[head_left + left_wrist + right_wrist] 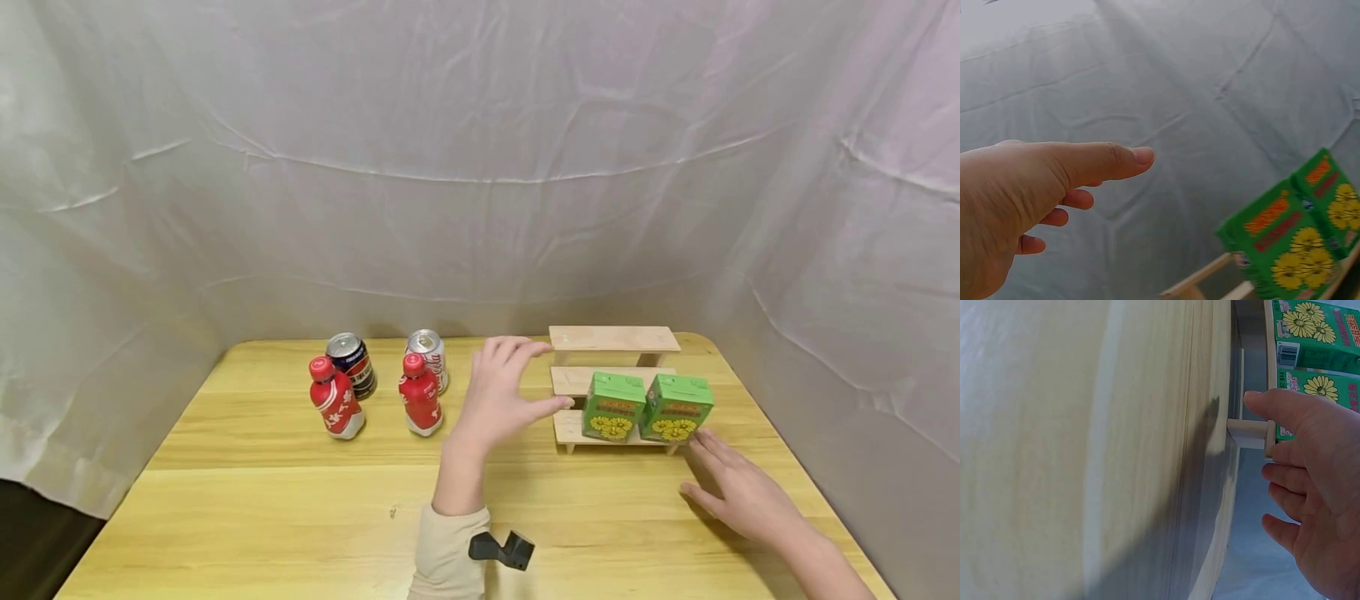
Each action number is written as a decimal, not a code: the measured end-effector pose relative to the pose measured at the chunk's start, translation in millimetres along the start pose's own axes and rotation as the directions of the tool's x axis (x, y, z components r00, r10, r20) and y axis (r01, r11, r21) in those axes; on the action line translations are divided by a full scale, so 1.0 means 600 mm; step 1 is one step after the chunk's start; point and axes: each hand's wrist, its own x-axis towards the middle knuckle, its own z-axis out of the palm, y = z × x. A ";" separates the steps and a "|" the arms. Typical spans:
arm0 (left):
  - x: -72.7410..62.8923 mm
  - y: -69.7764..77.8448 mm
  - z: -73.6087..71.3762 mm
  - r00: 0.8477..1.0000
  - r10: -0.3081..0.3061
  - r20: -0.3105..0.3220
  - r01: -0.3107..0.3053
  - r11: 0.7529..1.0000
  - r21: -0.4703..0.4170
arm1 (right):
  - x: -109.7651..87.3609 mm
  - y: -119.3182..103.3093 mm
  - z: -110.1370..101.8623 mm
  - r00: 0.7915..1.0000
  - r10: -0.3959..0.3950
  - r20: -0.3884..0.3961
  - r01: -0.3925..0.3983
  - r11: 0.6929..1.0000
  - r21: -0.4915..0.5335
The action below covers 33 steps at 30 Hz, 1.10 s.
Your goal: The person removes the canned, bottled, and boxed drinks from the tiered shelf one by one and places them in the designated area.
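Two green drink cartons with yellow flowers stand side by side on the lowest step of a small wooden shelf (613, 337). The left carton (613, 407) and the right carton (677, 408) both face forward. My left hand (498, 400) hovers left of the shelf, thumb and fingers spread apart, holding nothing. In the left wrist view its thumb points toward the cartons across a gap. My right hand (742, 492) is at the shelf's front right corner, fingers extended near the right carton's lower edge; whether they touch it I cannot tell.
Left on the wooden table (300, 517) stand two red bottles, one at the far left (337, 400) and one nearer the middle (421, 396). Behind them are a dark can (352, 363) and a silver can (427, 354). Grey cloth (480, 208) encloses the back and sides.
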 end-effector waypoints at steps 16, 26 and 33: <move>0.009 0.022 0.098 0.985 0.021 0.173 -0.036 0.996 0.085 | -0.002 0.003 -0.001 1.000 0.006 0.002 -0.006 1.000 0.008; -0.001 0.012 0.146 0.979 -0.083 0.187 0.063 0.992 0.110 | -0.002 0.003 0.003 1.000 -0.004 0.001 0.004 1.000 0.012; -0.007 0.005 0.172 0.968 -0.140 0.210 0.125 0.989 0.084 | -0.001 0.005 0.006 1.000 -0.012 -0.019 0.012 1.000 0.010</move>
